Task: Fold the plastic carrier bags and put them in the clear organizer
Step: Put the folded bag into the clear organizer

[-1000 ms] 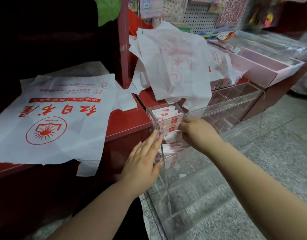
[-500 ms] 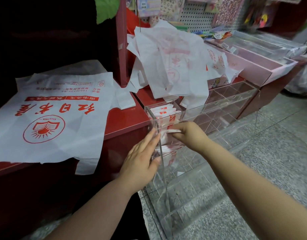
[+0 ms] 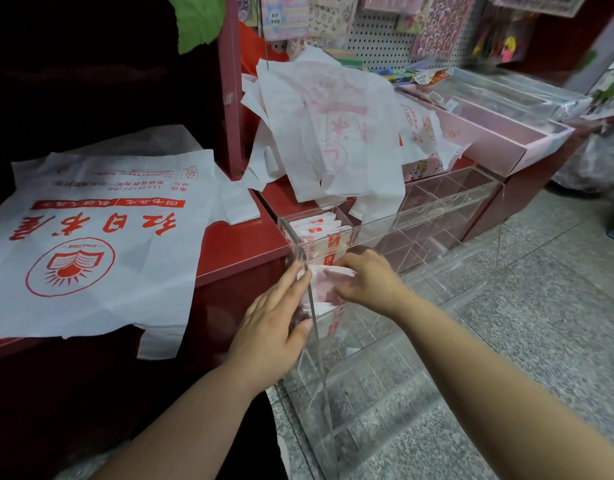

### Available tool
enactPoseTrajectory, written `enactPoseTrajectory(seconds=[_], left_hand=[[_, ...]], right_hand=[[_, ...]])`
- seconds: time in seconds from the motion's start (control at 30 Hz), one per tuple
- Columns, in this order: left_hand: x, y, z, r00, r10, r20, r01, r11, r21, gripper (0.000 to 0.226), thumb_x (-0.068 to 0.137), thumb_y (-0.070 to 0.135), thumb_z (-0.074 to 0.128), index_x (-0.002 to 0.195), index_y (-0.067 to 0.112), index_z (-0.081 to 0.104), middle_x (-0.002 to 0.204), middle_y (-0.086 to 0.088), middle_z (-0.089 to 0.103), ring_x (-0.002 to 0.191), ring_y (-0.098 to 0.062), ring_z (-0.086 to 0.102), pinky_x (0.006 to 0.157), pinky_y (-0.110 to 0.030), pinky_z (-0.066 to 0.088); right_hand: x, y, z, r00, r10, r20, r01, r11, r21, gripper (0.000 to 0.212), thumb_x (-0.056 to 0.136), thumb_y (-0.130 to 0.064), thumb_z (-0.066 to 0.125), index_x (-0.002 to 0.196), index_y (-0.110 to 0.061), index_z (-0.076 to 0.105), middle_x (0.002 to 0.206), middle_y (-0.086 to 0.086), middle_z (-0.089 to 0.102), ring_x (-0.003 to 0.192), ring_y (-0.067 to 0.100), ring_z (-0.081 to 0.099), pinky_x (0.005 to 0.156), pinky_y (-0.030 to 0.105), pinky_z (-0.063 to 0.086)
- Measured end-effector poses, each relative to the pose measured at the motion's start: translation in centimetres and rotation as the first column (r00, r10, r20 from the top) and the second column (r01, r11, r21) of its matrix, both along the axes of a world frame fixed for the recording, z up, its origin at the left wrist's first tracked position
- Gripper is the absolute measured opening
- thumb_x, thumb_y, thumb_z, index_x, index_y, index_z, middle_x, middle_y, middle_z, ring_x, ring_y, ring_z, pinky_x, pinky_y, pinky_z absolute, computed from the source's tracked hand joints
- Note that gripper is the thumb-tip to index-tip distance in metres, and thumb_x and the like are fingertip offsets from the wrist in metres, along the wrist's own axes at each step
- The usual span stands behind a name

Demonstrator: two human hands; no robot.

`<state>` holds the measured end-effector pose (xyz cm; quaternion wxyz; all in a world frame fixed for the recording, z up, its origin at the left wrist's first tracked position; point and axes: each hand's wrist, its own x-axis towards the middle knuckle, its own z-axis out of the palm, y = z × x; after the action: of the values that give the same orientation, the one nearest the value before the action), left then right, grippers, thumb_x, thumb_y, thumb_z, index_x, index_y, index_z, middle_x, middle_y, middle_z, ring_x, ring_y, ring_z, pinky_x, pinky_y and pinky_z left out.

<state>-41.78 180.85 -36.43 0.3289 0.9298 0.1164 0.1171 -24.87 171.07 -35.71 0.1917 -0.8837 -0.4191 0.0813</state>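
The clear organizer [image 3: 437, 207] stands against the red counter, open toward me. Several folded white-and-red bags [image 3: 317, 233] are stacked in its left compartment. My left hand [image 3: 274, 327] lies flat against the organizer's left outer wall, fingers straight. My right hand [image 3: 371, 282] reaches into the left compartment, fingers and thumb pinching a folded bag [image 3: 324, 287] below the stack. One unfolded carrier bag [image 3: 101, 237] with red print lies flat on the counter to the left. A crumpled pile of bags [image 3: 333, 133] sits behind the organizer.
The red counter [image 3: 250, 244] has a red upright post [image 3: 229, 81] between the flat bag and the pile. Pink trays [image 3: 489, 136] and a pegboard [image 3: 378, 46] with stationery are at the back right. A speckled stone floor [image 3: 541, 323] lies to the right.
My right hand has moved slightly down and left, deeper into the left compartment with the folded bag. My left hand has stayed flat on the organizer's side.
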Motion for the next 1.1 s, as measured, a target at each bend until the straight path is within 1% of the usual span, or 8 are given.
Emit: enactPoseTrajectory(seconds=[0.1,0.2,0.4,0.5,0.63,0.83,0.97,1.1], left_hand=[[0.0,-0.1,0.1,1.000,0.000,-0.003,0.000,1.000,-0.006,0.066,0.097,0.026,0.042,0.123,0.050,-0.013,0.123,0.044,-0.027,0.119,0.017,-0.005,0.097,-0.006,-0.005],[-0.1,-0.1,0.2,1.000,-0.002,-0.008,0.001,1.000,-0.009,0.065,0.097,0.027,0.042,0.123,0.050,-0.013,0.122,0.045,-0.028,0.116,0.020,-0.007,0.097,-0.006,-0.005],[-0.1,0.1,-0.1,1.000,-0.015,0.000,0.015,1.000,0.010,0.065,0.097,0.026,0.042,0.126,0.048,-0.011,0.124,0.044,-0.028,0.119,0.020,-0.006,0.098,-0.005,-0.005],[0.0,0.1,-0.2,1.000,-0.009,0.005,0.009,1.000,-0.006,0.065,0.097,0.027,0.042,0.125,0.050,-0.011,0.124,0.045,-0.027,0.120,0.017,-0.003,0.097,-0.006,-0.003],[0.0,0.0,-0.4,1.000,-0.014,0.015,0.015,1.000,-0.022,0.065,0.097,0.027,0.042,0.124,0.052,-0.012,0.124,0.046,-0.027,0.121,0.015,0.000,0.100,-0.009,0.000],[0.0,0.1,-0.6,0.999,-0.008,0.034,0.009,0.999,-0.039,0.065,0.096,0.026,0.043,0.128,0.050,-0.009,0.127,0.045,-0.025,0.133,0.008,0.004,0.102,-0.012,0.004],[0.0,0.2,-0.7,1.000,-0.004,0.030,0.005,0.999,-0.032,0.067,0.096,0.026,0.042,0.129,0.047,-0.012,0.126,0.044,-0.024,0.139,0.001,0.005,0.102,-0.013,0.006],[0.0,0.1,-0.7,0.999,-0.006,0.044,0.007,0.999,-0.041,0.066,0.097,0.025,0.041,0.126,0.048,-0.014,0.126,0.043,-0.024,0.129,0.010,0.004,0.102,-0.013,0.006]], right_hand=[[0.2,-0.4,0.5,0.998,0.017,0.063,-0.013,0.998,-0.057,0.028,0.081,-0.010,0.058,0.108,-0.010,0.060,0.102,0.009,0.062,0.101,0.025,0.048,0.075,0.027,0.030],[0.4,-0.1,0.5,0.997,-0.038,0.068,0.035,0.999,0.038,0.024,0.081,-0.001,0.055,0.100,-0.007,0.068,0.098,0.013,0.066,0.096,0.028,0.054,0.068,0.028,0.032],[-0.7,0.4,-1.1,0.980,0.036,0.196,-0.020,0.996,-0.088,0.022,0.087,-0.015,0.055,0.105,-0.015,0.067,0.097,0.010,0.066,0.094,0.026,0.052,0.064,0.026,0.030],[-0.6,0.0,-1.0,0.990,0.034,0.138,-0.037,0.999,0.018,0.022,0.082,-0.014,0.060,0.103,-0.010,0.066,0.098,0.008,0.067,0.085,0.021,0.044,0.069,0.028,0.032],[-0.7,-0.7,-0.3,0.975,0.049,0.218,-0.105,0.961,0.254,0.025,0.072,-0.004,0.068,0.097,-0.003,0.068,0.093,0.010,0.069,0.087,0.028,0.057,0.077,0.028,0.040],[-1.3,0.2,-1.2,0.922,0.190,0.336,-0.266,0.944,0.194,0.011,0.060,-0.008,0.067,0.070,-0.007,0.072,0.066,0.006,0.068,0.064,0.022,0.065,0.057,0.018,0.041],[-1.2,0.9,-1.2,0.975,0.172,0.141,-0.165,0.984,-0.061,0.023,0.087,-0.024,0.060,0.098,-0.007,0.070,0.098,0.013,0.066,0.095,0.025,0.059,0.071,0.022,0.036],[-2.5,-0.6,-0.6,0.981,0.143,0.131,-0.171,0.957,0.235,0.029,0.086,-0.011,0.048,0.106,-0.002,0.067,0.100,0.014,0.070,0.096,0.030,0.063,0.084,0.027,0.042]])
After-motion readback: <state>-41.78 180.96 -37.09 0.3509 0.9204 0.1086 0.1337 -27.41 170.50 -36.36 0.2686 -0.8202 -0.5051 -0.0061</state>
